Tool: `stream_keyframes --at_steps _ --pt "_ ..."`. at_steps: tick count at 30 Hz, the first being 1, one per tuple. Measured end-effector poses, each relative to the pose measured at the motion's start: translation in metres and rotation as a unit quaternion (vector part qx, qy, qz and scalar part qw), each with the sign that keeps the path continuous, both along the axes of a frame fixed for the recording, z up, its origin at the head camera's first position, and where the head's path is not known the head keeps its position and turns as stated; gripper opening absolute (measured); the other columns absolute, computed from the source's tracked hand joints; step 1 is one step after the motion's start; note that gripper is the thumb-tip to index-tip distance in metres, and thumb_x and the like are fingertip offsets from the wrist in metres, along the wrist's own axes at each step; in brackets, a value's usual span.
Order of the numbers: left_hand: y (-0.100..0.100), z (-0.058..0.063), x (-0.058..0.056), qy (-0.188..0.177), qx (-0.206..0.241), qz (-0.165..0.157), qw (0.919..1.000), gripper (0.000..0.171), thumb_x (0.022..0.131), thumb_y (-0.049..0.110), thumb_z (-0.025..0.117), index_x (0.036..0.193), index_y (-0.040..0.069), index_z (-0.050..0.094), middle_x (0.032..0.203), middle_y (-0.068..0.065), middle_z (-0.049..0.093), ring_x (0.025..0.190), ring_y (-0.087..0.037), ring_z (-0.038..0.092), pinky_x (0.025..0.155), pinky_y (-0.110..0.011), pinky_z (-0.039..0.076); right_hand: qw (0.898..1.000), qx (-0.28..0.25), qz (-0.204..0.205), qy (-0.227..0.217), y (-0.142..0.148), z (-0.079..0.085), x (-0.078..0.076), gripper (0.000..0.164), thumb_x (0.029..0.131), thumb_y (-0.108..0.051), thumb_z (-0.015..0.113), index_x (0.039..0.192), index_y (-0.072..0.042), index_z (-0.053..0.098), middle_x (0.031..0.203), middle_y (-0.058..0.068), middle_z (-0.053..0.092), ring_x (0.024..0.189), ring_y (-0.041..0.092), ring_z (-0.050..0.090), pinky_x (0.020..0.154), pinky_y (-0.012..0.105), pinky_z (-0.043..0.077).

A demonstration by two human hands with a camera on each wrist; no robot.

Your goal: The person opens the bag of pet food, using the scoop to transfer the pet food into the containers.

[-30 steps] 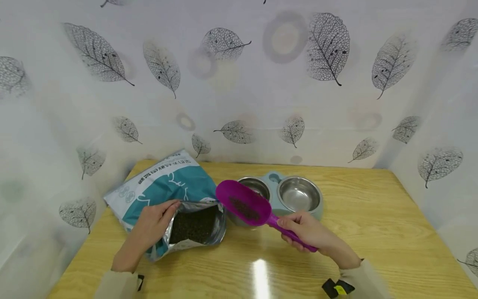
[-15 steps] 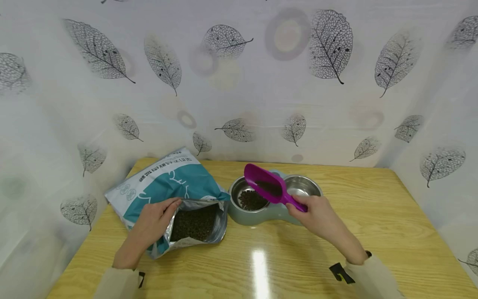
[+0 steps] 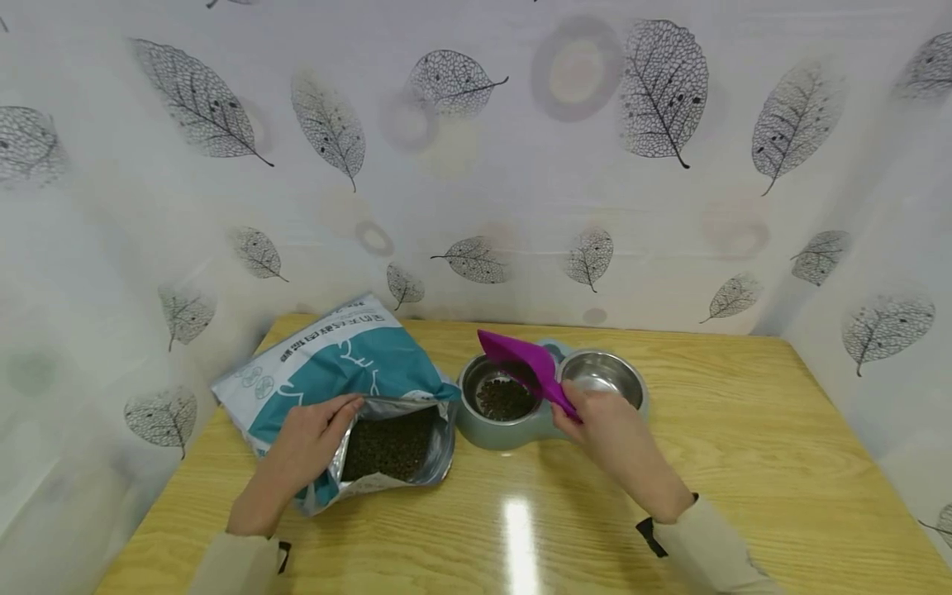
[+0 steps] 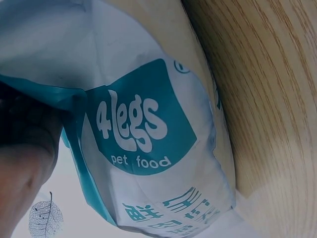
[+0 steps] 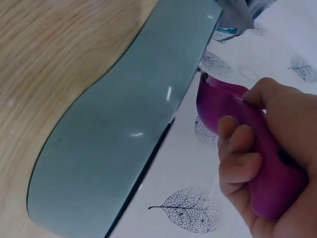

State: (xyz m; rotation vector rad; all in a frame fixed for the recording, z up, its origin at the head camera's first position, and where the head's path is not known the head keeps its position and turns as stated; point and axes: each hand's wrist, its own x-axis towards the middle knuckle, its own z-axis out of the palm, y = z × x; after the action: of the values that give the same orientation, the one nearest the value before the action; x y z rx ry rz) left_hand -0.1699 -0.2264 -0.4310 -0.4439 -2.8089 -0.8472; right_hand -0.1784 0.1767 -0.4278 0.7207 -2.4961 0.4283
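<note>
My right hand grips the handle of a purple scoop, its fingers wrapped round it in the right wrist view. The scoop is tipped over the left steel bowl of a pale blue-green double pet bowl. Brown kibble covers part of that bowl's floor. On the left lies a teal and white pet food bag, its mouth facing forward and full of kibble. My left hand pinches the upper edge of the bag's mouth. "4Legs pet food" is printed on the bag in the left wrist view.
The right steel bowl sits beside the filled one, partly behind my right hand. Everything stands on a wood-grain table. A white curtain printed with leaves hangs behind the table and along both sides.
The scoop has moved from near the bag to over the left bowl and turned on its side. Kibble has appeared in that bowl. The left hand has stayed on the bag.
</note>
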Motion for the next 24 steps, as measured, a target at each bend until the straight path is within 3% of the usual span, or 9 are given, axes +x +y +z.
stream_keyframes --at_steps 3,9,17,20,22,24 --pt "0.000 0.000 0.000 0.002 -0.002 0.000 1.0000 0.034 0.109 0.016 0.050 0.130 -0.002 0.068 0.103 -0.013 0.078 0.056 0.003 0.044 0.058 -0.025 0.046 0.999 0.028 -0.008 0.039 -0.001 -0.005 -0.001 0.022 0.083 -0.011 0.078 0.084 -0.008 0.056 0.056 -0.007 0.039 0.049 0.004 0.033 0.042 0.017 0.033" --pt "0.001 0.001 0.000 0.002 -0.009 0.004 0.9999 0.033 0.108 0.017 0.051 0.129 -0.001 0.069 0.079 -0.003 0.071 0.054 0.002 0.043 0.058 -0.026 0.045 0.993 0.074 -0.016 0.089 -0.001 -0.012 -0.002 0.026 0.081 -0.013 0.081 0.100 -0.001 0.067 0.056 -0.003 0.045 0.046 0.004 0.031 0.038 0.019 0.034" --pt "0.001 -0.001 0.000 0.009 -0.006 0.001 0.9999 0.033 0.108 0.016 0.051 0.128 -0.002 0.070 0.072 0.000 0.067 0.052 0.002 0.040 0.056 -0.025 0.043 0.988 0.087 -0.024 0.129 -0.001 -0.016 -0.002 0.036 0.080 -0.016 0.081 0.110 0.000 0.070 0.058 0.001 0.049 0.045 0.005 0.031 0.036 0.021 0.036" --pt "0.001 -0.001 0.000 0.016 -0.004 -0.003 0.9999 0.032 0.108 0.015 0.052 0.127 -0.002 0.070 0.067 0.004 0.061 0.051 0.002 0.040 0.055 -0.025 0.042 0.993 0.038 -0.016 0.109 -0.001 -0.016 -0.001 0.029 0.081 -0.013 0.079 0.106 -0.001 0.071 0.059 -0.001 0.050 0.047 0.003 0.033 0.038 0.019 0.035" --pt "0.001 -0.001 0.000 0.019 -0.004 -0.004 0.9998 0.031 0.107 0.015 0.052 0.126 -0.002 0.071 0.067 0.004 0.061 0.051 0.003 0.040 0.056 -0.025 0.043 0.998 -0.017 -0.004 0.059 0.000 -0.014 0.001 0.014 0.084 -0.010 0.076 0.093 -0.004 0.069 0.058 -0.005 0.048 0.048 0.000 0.032 0.040 0.016 0.033" --pt "0.001 -0.001 0.000 0.019 -0.005 -0.004 0.9998 0.031 0.107 0.015 0.052 0.126 -0.002 0.071 0.068 0.003 0.063 0.052 0.003 0.041 0.056 -0.025 0.044 0.997 -0.080 0.009 -0.012 0.000 -0.012 0.004 0.011 0.088 -0.008 0.074 0.082 -0.008 0.064 0.058 -0.008 0.047 0.049 -0.003 0.033 0.041 0.013 0.032"
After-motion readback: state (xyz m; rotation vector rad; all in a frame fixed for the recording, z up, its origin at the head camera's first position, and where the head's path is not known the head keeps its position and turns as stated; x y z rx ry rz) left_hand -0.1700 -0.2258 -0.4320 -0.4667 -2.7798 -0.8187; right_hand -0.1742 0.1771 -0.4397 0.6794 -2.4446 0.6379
